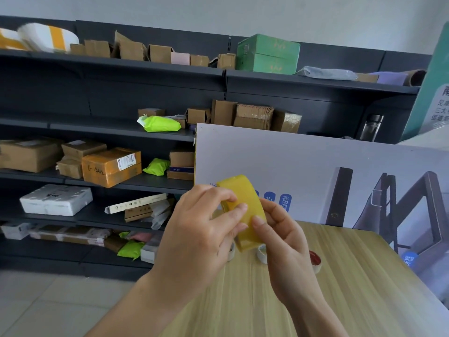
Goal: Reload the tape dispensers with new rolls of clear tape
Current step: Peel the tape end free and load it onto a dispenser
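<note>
- Over the pale wood-grain table (340, 288), both bare hands are up in front of the camera, working one yellowish, translucent roll of tape (243, 210) held edge-on.
- Left hand (201, 229): fingers curled onto the roll's near face, fingertips pressed on the tape surface, thumb tucked behind it.
- Right hand (284, 239): thumb flat on the roll's outer band, fingers wrapped round the far side, so the roll is pinched between the two hands, clear above the table.
- Just behind the hands, on the tabletop, two small whitish tape rolls (262, 255) peek out, mostly hidden; to their right lies a roll with a red core (315, 260).
- Standing at the table's far edge, a large white printed board (303, 166) shows blue labels and a dark frame picture.
- Beyond and to the left, dark grey metal shelving (109, 88) fills the wall.
- Lowest shelves: a white foam box (56, 199), flat cartons, lime-green mailer bags (128, 249).
- Middle shelves: brown cardboard parcels (111, 166), all closed, contents not visible; another lime-green bag (159, 124) above.
- Top shelf: small brown cartons, two stacked green boxes (267, 54), a grey plastic bag (325, 74).
- Far right, a clear bottle with a dark cap (370, 127) stands on a shelf.
</note>
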Tool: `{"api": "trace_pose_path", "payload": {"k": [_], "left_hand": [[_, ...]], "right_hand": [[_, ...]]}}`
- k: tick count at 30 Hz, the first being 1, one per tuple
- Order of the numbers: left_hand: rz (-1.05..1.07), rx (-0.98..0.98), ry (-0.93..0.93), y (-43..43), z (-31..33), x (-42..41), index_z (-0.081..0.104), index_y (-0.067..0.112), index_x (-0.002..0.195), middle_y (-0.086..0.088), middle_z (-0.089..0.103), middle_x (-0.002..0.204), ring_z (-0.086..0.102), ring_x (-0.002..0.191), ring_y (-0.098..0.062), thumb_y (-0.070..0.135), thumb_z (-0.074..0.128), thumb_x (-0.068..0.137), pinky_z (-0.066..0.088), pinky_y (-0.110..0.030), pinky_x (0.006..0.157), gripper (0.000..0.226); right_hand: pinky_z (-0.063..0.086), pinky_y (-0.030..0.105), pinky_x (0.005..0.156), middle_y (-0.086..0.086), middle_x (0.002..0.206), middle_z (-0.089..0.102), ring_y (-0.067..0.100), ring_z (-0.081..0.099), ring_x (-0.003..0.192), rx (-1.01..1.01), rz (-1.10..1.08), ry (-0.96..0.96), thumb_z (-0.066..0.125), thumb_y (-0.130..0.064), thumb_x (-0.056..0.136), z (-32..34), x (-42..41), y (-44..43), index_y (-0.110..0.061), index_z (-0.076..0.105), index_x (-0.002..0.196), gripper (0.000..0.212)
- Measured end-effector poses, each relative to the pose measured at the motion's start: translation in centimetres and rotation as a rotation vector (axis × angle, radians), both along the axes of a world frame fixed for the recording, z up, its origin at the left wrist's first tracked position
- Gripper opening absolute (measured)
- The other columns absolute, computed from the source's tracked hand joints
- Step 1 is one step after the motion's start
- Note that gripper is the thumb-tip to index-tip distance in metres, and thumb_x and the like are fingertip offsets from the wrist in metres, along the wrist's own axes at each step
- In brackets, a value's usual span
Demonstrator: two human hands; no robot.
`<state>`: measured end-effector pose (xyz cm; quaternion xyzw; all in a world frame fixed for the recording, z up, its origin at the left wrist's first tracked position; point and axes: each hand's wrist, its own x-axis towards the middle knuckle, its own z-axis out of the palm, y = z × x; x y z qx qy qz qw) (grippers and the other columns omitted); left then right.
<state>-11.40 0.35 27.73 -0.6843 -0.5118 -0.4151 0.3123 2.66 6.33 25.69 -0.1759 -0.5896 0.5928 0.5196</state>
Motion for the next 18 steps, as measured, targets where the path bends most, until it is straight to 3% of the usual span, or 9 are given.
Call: {"api": "trace_pose_path", "payload": {"k": [4, 8, 14, 18], "left_hand": [[-0.026, 0.012, -0.072, 0.3, -0.3, 0.1, 0.074, 0.007, 0.1, -0.005, 0.065, 0.101, 0.056, 0.092, -0.022, 0.027, 0.063, 0.088, 0.05, -0.039, 0.078, 0.025], [-0.016, 0.042, -0.032, 0.6, -0.6, 0.0, 0.074, 0.006, 0.103, -0.008, 0.067, 0.106, 0.059, 0.093, -0.025, 0.025, 0.061, 0.091, 0.05, -0.04, 0.08, 0.026], [-0.077, 0.104, -0.093, 1.0, -0.6, 0.0, 0.075, 0.003, 0.082, -0.005, 0.071, 0.094, 0.062, 0.087, -0.023, 0.012, 0.071, 0.083, 0.051, -0.033, 0.078, 0.01], [-0.065, -0.046, -0.249, 1.4, 0.7, -0.5, 0.075, 0.009, 0.098, 0.001, 0.069, 0.101, 0.06, 0.097, -0.015, 0.038, 0.066, 0.082, 0.048, -0.028, 0.087, 0.034]], "right_hand": [[0.053, 0.022, 0.073, 0.004, 0.096, 0.073, 0.016, 0.068, 0.089, 0.015, -0.008, 0.009, 0.061, -0.019, 0.083, -0.2, -0.1, 0.0, -0.014, 0.065, 0.112, 0.03], [0.053, 0.023, 0.073, 0.006, 0.098, 0.073, 0.017, 0.068, 0.089, 0.013, -0.009, 0.03, 0.061, -0.018, 0.083, -0.1, 0.0, 0.0, -0.012, 0.064, 0.114, 0.031], [0.053, 0.022, 0.075, 0.008, 0.099, 0.074, 0.016, 0.068, 0.091, 0.013, -0.016, 0.019, 0.062, -0.018, 0.083, -0.6, -0.3, -0.2, -0.01, 0.062, 0.115, 0.033], [0.053, 0.023, 0.075, 0.008, 0.102, 0.073, 0.019, 0.069, 0.094, 0.021, -0.024, 0.019, 0.062, -0.02, 0.084, -0.7, -0.2, -0.2, -0.016, 0.064, 0.113, 0.03]]}}
